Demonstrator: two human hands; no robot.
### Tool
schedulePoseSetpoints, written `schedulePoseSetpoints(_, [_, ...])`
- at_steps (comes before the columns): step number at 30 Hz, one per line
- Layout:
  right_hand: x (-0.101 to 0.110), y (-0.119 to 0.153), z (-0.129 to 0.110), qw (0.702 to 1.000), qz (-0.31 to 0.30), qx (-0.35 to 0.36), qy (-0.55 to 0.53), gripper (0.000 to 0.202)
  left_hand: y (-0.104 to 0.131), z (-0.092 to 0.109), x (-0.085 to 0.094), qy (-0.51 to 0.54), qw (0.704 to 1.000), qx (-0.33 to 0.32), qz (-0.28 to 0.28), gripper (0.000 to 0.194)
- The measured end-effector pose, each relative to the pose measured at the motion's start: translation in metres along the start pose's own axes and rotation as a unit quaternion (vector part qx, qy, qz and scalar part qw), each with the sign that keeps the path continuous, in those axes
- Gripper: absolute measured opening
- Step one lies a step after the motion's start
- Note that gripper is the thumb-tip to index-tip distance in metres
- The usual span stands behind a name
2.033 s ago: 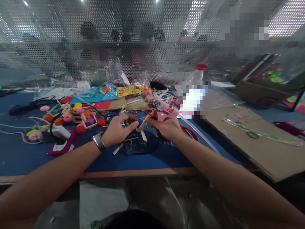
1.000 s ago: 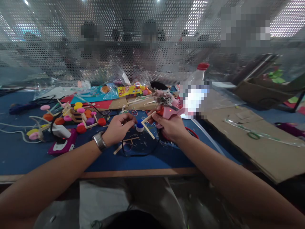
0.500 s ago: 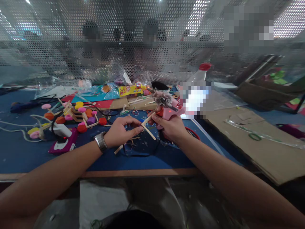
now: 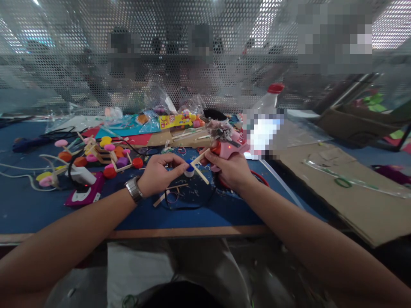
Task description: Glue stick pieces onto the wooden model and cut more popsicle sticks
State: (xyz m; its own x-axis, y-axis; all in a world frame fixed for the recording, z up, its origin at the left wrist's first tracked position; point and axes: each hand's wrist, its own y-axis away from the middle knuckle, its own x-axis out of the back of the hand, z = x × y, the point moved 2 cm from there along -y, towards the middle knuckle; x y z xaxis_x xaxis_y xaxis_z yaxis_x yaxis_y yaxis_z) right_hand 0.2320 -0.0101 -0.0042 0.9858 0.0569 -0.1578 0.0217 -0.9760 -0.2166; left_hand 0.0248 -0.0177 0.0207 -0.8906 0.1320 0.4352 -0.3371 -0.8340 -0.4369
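Note:
Two thin wooden sticks joined in an L shape stick out from the fingers of my right hand. That same hand is wrapped round a pink glue gun with a small red light on it. My left hand, with a metal watch at its wrist, is left of the sticks and apart from them. Its thumb and index fingertips are pressed together; anything between them is too small to make out. Just beyond those fingertips a small blue-and-white cap rests on the blue table.
To the left are wooden frames with coloured foam balls and a purple power box with cables. Behind lie a yellow packet and plastic bags. A red-capped bottle, a blurred bright screen and cardboard are at the right.
My left hand has drawn back slightly left, away from the L-shaped sticks, and its thumb and index finger have come together. More of the blue-and-white cap shows. My right hand has barely moved.

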Motion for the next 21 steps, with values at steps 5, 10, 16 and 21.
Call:
schedulePoseSetpoints(5, [0.002, -0.001, 0.003, 1.000, 0.009, -0.007, -0.013, 0.044, -0.001, -0.003, 0.002, 0.016, 1.000, 0.008, 0.022, 0.021])
schedulePoseSetpoints(10, [0.000, -0.002, 0.002, 0.999, 0.016, -0.006, -0.030, 0.046, -0.002, -0.005, 0.003, 0.052, 0.996, 0.026, 0.064, 0.021])
schedulePoseSetpoints(16, [-0.001, -0.002, 0.000, 0.999, 0.012, -0.004, -0.037, 0.047, -0.003, -0.006, 0.005, 0.098, 0.986, 0.044, 0.127, 0.020])
schedulePoseSetpoints(21, [-0.003, 0.000, -0.005, 0.999, 0.010, -0.004, -0.037, 0.050, -0.005, -0.016, 0.006, 0.136, 0.978, 0.057, 0.147, 0.024])
